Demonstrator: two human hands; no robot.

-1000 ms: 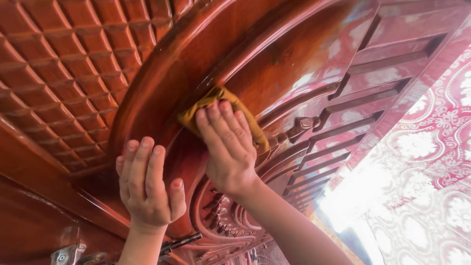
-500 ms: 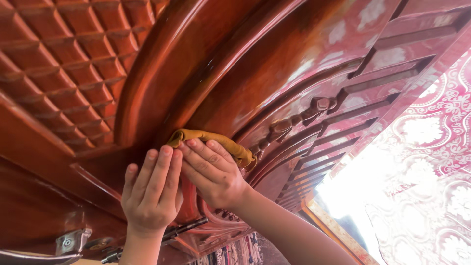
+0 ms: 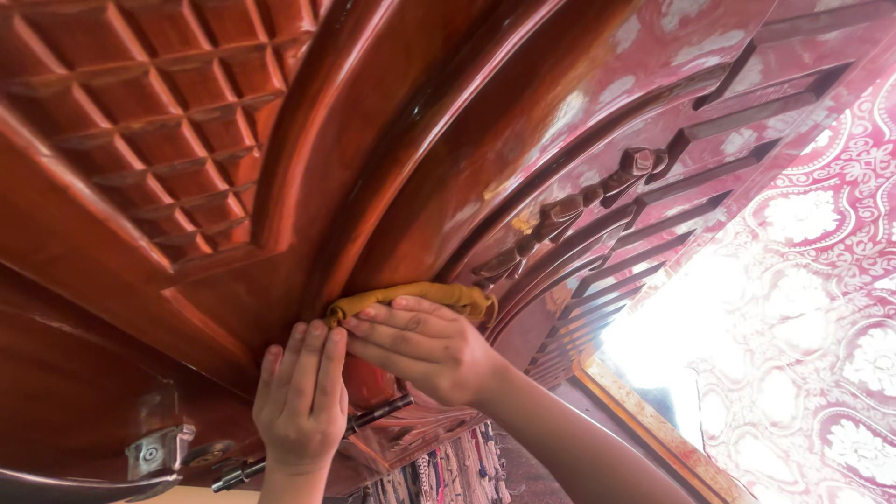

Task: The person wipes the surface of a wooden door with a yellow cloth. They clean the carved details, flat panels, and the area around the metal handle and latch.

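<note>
Nearest to you, your left hand [image 3: 301, 403] lies flat against the carved wooden door [image 3: 401, 140], fingers straight and side by side, its grip closed on nothing, only pressing the polished wood. Just beside it, touching at the fingertips, your right hand [image 3: 425, 347] comes in from the lower right with its forearm running off the bottom edge; its fingers are laid out long and pressed together over the mustard-yellow cloth [image 3: 415, 297], pinning the cloth to the door rather than pinching it. The cloth is rolled into a narrow strip and sits in the curved groove of the door's arched moulding, just above your right fingers. Below your left hand a dark metal bolt [image 3: 308, 448] runs along the door's lower part, and further left of it a small metal bracket [image 3: 154, 453] is fixed to the wood. Above both hands, the door carries a panel of raised diamond squares [image 3: 140, 112] at its upper left, and a carved beaded spindle [image 3: 569, 210] and a row of slanted slots [image 3: 709, 177] to the right. Beyond the door's right edge hangs a red and white patterned fabric [image 3: 821, 280].
</note>
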